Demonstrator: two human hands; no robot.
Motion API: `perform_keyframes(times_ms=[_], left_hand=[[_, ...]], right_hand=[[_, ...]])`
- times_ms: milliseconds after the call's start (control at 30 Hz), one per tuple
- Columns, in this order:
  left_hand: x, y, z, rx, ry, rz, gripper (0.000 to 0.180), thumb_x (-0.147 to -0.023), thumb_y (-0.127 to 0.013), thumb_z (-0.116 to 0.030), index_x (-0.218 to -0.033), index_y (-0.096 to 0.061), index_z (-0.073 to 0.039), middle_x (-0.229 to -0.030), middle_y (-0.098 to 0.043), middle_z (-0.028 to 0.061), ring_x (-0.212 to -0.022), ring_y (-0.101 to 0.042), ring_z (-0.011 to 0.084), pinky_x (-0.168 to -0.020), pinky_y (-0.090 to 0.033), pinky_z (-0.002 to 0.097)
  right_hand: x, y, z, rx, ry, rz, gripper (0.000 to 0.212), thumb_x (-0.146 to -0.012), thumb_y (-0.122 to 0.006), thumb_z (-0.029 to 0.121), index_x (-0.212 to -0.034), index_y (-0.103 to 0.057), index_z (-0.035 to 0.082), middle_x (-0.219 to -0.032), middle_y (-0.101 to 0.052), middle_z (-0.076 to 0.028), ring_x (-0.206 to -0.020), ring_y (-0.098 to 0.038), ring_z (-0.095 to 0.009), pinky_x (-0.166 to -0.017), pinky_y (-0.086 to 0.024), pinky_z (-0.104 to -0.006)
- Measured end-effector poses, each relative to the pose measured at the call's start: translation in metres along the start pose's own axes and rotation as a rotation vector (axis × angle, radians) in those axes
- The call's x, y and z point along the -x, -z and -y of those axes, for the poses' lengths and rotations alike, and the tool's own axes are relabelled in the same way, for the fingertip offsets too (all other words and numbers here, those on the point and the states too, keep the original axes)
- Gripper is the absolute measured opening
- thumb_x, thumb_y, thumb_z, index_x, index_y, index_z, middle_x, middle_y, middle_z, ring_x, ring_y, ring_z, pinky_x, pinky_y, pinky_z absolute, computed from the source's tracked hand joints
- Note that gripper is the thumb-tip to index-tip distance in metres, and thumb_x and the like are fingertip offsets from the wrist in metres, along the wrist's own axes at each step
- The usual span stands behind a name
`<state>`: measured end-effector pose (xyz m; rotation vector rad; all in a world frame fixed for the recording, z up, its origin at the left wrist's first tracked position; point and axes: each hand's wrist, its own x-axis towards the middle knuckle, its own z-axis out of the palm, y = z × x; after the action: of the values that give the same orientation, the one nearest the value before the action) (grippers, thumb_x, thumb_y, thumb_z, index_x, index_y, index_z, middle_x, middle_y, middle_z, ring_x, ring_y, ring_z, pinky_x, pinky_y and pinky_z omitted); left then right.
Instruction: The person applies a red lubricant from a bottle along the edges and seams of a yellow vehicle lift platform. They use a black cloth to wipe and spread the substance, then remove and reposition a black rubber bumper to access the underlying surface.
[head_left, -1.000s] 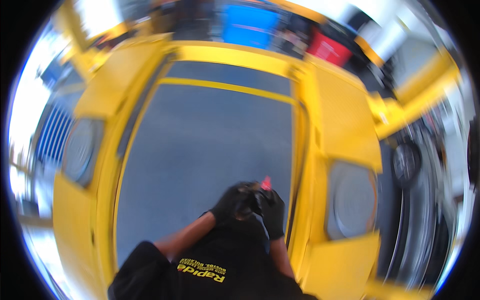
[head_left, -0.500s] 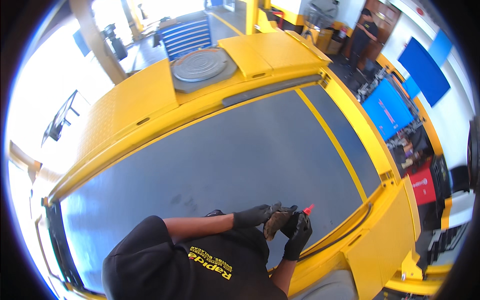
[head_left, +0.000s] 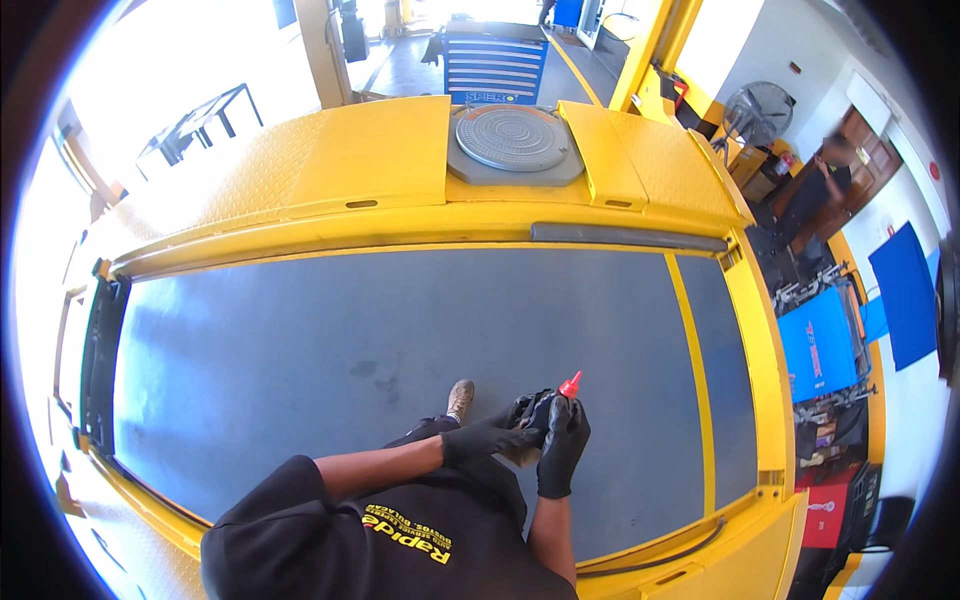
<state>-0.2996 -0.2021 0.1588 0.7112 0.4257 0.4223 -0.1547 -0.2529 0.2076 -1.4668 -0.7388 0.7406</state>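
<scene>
My right hand (head_left: 565, 440), in a black glove, is wrapped round a small squeeze bottle with a pointed red nozzle (head_left: 570, 385). The nozzle sticks up past the fingers, while the bottle's body is mostly hidden by the dark gloves. Close against it on the left is my left hand (head_left: 490, 437), also black-gloved, with its fingers curled. What those fingers grip cannot be made out, dark on dark. Both hands are in front of my body, above the grey floor (head_left: 430, 320). A brown shoe (head_left: 460, 398) shows beyond the left hand.
A yellow lift frame (head_left: 400, 225) surrounds me, with a round grey turntable plate (head_left: 510, 137) on its far side. Behind stands a blue tool cabinet (head_left: 495, 65). At the right are a blue panel (head_left: 818, 345), a red case (head_left: 825, 508), a fan (head_left: 757, 112) and another person (head_left: 815, 200).
The view has turned and levelled, so the lift frame looks straighter. Both hands remain together, the right with the red-nozzled bottle. A shoe has come into sight past the left hand.
</scene>
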Motion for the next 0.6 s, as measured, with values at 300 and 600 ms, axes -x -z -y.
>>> perform_keyframes(times_ms=[300,600], left_hand=[[-0.082,0.054,-0.095,-0.192,-0.133,0.106,0.074,-0.102,-0.072,-0.023,-0.16,-0.031,-0.005,-0.147,-0.052,0.0023,-0.133,-0.048,0.0113,-0.113,-0.041,0.0301],[-0.118,0.126,-0.167,0.177,-0.103,-0.264,0.039,-0.111,-0.053,-0.022,-0.145,-0.052,-0.004,-0.13,-0.065,0.0088,-0.12,-0.064,0.0193,-0.098,-0.054,0.0333]], right_hand=[[-0.09,-0.053,0.009,0.041,0.023,0.107,0.019,-0.099,-0.068,0.011,-0.114,-0.067,0.0,-0.101,-0.069,-0.006,-0.09,-0.064,-0.014,-0.082,-0.053,-0.0321],[-0.176,-0.124,0.028,0.012,0.053,0.188,0.018,-0.097,-0.069,0.009,-0.113,-0.07,0.0,-0.103,-0.071,-0.004,-0.094,-0.064,-0.012,-0.085,-0.051,-0.0293]])
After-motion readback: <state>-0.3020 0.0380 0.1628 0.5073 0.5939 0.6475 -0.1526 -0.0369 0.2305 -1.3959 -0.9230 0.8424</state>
